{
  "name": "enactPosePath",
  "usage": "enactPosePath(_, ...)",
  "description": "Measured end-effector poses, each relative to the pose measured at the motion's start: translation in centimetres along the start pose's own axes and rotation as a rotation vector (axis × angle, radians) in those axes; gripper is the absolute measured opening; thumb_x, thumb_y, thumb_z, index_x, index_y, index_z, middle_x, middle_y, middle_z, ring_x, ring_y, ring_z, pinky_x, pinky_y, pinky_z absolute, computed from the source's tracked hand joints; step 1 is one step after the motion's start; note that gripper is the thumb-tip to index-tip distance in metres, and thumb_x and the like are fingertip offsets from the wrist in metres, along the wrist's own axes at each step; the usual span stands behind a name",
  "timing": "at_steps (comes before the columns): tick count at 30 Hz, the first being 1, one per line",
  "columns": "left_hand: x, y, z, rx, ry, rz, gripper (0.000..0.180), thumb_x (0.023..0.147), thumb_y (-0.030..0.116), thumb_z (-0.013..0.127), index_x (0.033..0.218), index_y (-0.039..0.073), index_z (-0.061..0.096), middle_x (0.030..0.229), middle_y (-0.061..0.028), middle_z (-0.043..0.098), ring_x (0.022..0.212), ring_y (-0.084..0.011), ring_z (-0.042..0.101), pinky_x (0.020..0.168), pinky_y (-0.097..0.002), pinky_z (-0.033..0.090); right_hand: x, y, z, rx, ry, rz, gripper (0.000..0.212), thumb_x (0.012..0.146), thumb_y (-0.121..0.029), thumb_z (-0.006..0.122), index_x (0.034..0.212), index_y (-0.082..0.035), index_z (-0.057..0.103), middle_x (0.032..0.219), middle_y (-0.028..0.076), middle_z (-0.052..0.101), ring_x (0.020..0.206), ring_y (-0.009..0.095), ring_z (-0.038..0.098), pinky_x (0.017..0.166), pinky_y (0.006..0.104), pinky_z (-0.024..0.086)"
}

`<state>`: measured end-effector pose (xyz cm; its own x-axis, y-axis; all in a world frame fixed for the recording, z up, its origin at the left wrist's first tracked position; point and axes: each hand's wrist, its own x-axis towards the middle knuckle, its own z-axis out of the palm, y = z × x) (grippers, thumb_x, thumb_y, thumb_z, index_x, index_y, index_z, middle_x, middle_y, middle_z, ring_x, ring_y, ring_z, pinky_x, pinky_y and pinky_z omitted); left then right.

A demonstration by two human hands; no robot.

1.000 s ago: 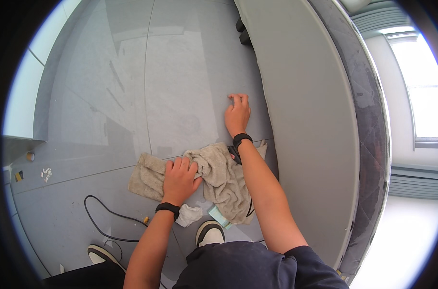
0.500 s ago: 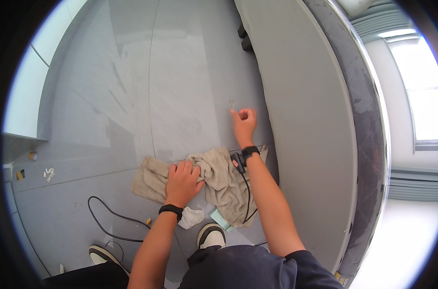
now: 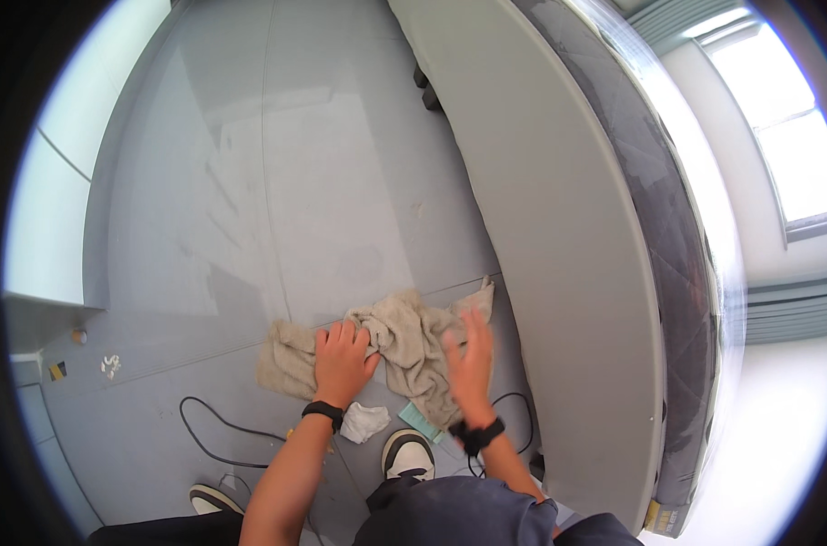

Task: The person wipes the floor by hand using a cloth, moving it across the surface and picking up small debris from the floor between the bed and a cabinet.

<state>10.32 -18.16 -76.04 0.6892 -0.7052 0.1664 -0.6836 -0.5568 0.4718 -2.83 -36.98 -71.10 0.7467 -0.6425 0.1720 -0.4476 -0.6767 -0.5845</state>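
A crumpled beige towel (image 3: pixel 409 341) lies across the floor in front of me. On its left part rests my left hand (image 3: pixel 342 362), palm down, with the fingers stretched over the cloth and the thumb apart. My right hand (image 3: pixel 471 371) is over the towel's right end, smeared by motion, its fingers apart with nothing seen in them. A black band circles each wrist. Between my left wrist and my shoe lies a crumpled white cloth or tissue (image 3: pixel 365 423). Beside it, a pale green packet (image 3: pixel 421 421) sticks out from under the towel.
A black cable (image 3: pixel 215 439) loops on the grey tiled floor (image 3: pixel 332 200) at the left; more cable lies by my right wrist. The grey bed base (image 3: pixel 559 273) runs along the right. White scraps (image 3: pixel 110 366) lie near the white cabinet (image 3: pixel 50 218). A faint mark (image 3: pixel 420 211) shows on the tiles.
My right hand has drawn back from the floor beyond the towel, and its pinched fingers have opened. My left hand stays on the towel. The view has shifted slightly.
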Motion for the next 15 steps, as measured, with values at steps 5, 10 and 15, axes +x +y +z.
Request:
enactPosePath(5, 0.7, 3.3, 1.4, -0.118, -0.063, 0.028, 0.032, 0.076, 0.028, 0.076, 0.097, 0.009, 0.061, 0.102, -0.0096, 0.058, 0.101, -0.0296, 0.055, 0.086, -0.0452, 0.04, -3.0, 4.2, 5.6, -0.23, -0.037, 0.316, 0.074, 0.099, -0.038, 0.06, 0.155, 0.002, 0.033, 0.165, 0.023, 0.028, 0.154, 0.041, 0.022, 0.121, 0.0646, 0.016)
enactPosePath(10, 3.6, 4.2, -0.1, -0.281, -0.219, 0.307, 0.034, 0.079, 0.023, 0.073, 0.107, 0.008, 0.063, 0.106, -0.0107, 0.058, 0.107, -0.0303, 0.056, 0.089, -0.0441, 0.043, 15.8, 8.1, 6.2, -0.437, 0.093, 0.307, 0.069, 0.099, -0.035, 0.049, 0.155, 0.002, 0.033, 0.162, 0.024, 0.035, 0.146, 0.041, 0.037, 0.12, 0.0534, 0.028)
enactPosePath(15, 4.6, 0.1, -1.1, -0.24, -0.089, 0.094, 0.047, 0.078, 0.015, 0.073, 0.123, 0.006, 0.062, 0.111, -0.0124, 0.058, 0.113, -0.033, 0.056, 0.097, -0.0453, 0.045, 27.9, 5.0, 12.6, -0.282, -0.053, 0.225, 0.065, 0.098, -0.033, 0.05, 0.153, 0.0, 0.039, 0.161, 0.024, 0.036, 0.143, 0.041, 0.042, 0.121, 0.0493, 0.03)
